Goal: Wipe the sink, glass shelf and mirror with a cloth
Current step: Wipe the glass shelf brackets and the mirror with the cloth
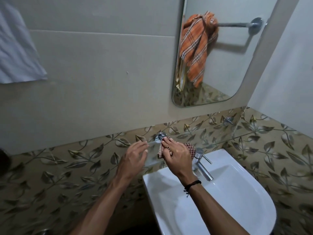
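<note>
A red-and-white checked cloth (191, 148) lies pressed under my right hand (177, 154) on the glass shelf (218, 141), close to its left chrome bracket (160, 135). My left hand (133, 157) touches the shelf's left end with thumb and fingertips, fingers spread. The glass is nearly see-through and runs right toward a second bracket (227, 120). Below stands the white sink (237, 192) with a chrome tap (201, 164). The mirror (228, 61) hangs above, reflecting an orange checked towel on a rail.
A white towel (17, 53) hangs on the wall at upper left. Leaf-patterned tiles (67, 167) cover the lower wall around the sink. A side wall (288, 82) closes the corner on the right.
</note>
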Tool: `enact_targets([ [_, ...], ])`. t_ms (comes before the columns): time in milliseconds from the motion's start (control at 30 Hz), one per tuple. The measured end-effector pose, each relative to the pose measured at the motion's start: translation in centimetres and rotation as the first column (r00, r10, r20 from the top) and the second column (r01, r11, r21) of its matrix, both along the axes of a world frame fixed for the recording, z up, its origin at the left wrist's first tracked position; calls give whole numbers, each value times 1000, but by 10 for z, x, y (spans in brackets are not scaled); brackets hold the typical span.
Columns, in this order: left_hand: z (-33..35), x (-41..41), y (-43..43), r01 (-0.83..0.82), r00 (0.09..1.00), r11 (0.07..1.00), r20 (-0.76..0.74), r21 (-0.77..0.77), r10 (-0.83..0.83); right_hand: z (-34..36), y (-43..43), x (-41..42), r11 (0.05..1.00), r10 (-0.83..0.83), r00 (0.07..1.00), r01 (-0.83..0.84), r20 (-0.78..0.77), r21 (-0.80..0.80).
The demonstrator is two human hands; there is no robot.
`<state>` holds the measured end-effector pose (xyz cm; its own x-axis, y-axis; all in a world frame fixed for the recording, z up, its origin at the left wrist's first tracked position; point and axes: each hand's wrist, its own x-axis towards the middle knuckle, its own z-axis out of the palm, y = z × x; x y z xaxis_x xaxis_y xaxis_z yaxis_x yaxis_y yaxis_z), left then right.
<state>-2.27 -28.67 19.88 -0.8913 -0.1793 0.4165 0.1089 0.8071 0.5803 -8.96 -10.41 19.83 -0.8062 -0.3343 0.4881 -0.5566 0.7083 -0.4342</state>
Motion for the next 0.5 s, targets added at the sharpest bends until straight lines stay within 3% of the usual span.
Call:
enact_targets([
  [233,-3,14,-23,110,992,994,62,-4,-109,12,-28,7,982,56,996,-67,68,176],
  [367,-6,21,-32,154,983,988,96,0,-154,9,-16,4,957,169,978,-192,118,218],
  [500,-7,23,-45,161,985,987,66,-10,-160,25,-26,2,959,108,985,-140,136,248],
])
